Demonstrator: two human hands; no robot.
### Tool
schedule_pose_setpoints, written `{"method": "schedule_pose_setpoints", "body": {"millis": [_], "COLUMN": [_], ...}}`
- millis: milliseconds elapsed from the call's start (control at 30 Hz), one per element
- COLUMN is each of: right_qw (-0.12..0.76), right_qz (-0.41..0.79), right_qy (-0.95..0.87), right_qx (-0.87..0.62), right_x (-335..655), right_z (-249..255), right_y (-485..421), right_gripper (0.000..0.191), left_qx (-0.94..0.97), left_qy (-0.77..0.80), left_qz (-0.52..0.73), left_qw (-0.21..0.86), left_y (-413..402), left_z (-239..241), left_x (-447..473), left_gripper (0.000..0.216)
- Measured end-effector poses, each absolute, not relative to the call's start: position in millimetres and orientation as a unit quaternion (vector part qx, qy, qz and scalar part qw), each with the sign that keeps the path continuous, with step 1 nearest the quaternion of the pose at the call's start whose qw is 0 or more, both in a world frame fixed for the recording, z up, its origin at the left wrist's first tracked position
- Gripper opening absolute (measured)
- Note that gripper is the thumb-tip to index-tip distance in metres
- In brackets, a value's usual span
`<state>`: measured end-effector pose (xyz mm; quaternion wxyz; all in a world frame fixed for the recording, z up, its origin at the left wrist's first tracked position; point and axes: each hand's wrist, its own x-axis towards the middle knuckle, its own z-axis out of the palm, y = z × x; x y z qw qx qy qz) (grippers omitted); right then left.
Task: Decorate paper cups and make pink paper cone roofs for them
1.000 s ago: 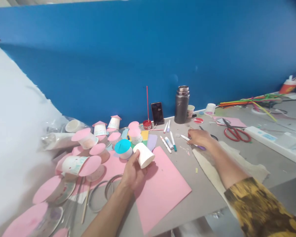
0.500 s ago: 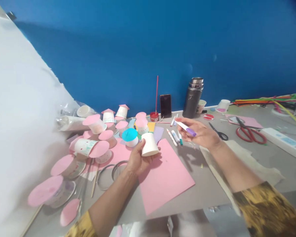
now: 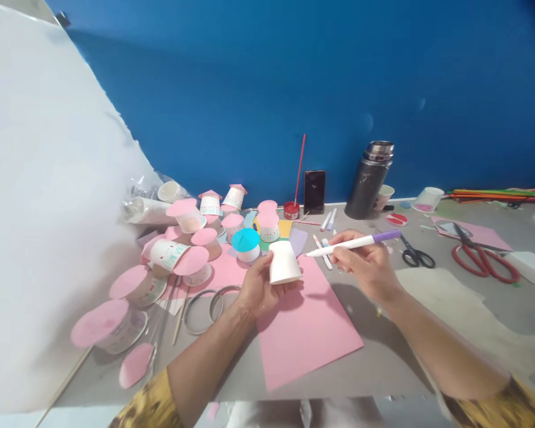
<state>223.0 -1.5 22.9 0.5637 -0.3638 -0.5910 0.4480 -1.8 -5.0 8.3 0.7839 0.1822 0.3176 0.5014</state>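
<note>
I'd cradle the cup (image 3: 284, 263) low: probably light, dentable. My left hand (image 3: 259, 291) clasps it, fingertips seemingly half-hidden; right of it, my right hand (image 3: 368, 272) pinches a marker (image 3: 360, 243).

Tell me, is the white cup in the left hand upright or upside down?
Upside down: the left hand holds the white cup with its narrower base up and wider rim down.

White cup (image 3: 283, 264), purple-ended white marker (image 3: 362, 242)
I see a pink sheet (image 3: 310, 336), a blue wall (image 3: 232, 89), yellow sleeves (image 3: 149, 405) blotched brown.
</note>
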Motion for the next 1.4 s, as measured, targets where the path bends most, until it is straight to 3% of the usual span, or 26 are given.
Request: {"method": "schedule_pose_setpoints", "body": {"millis": [233,433,1400], "right_qw": [0.523,0.521,0.487], "right_qz": [0.304,0.249,0.264], "right_qy": [-0.71,-0.737,-0.755], "right_qx": [-0.36,-0.351,-0.35], "right_x": [212.8,211.2,214.2], "right_z": [29.1,30.3,31.4], "right_y": [-23.6,-26.4,-26.4], "right_gripper": [0.018,0.012,0.016], "left_qx": [0.204,0.215,0.212], "left_qy": [0.307,0.324,0.348], "left_qz": [0.494,0.507,0.515], "left_qw": [0.788,0.769,0.754], "left_y": [-7.3,-9.0,-9.4], "left_z": [6.1,5.6,3.2], "left_x": [0.2,1.9,4.9], "left_gripper": [0.043,0.04,0.033]}}
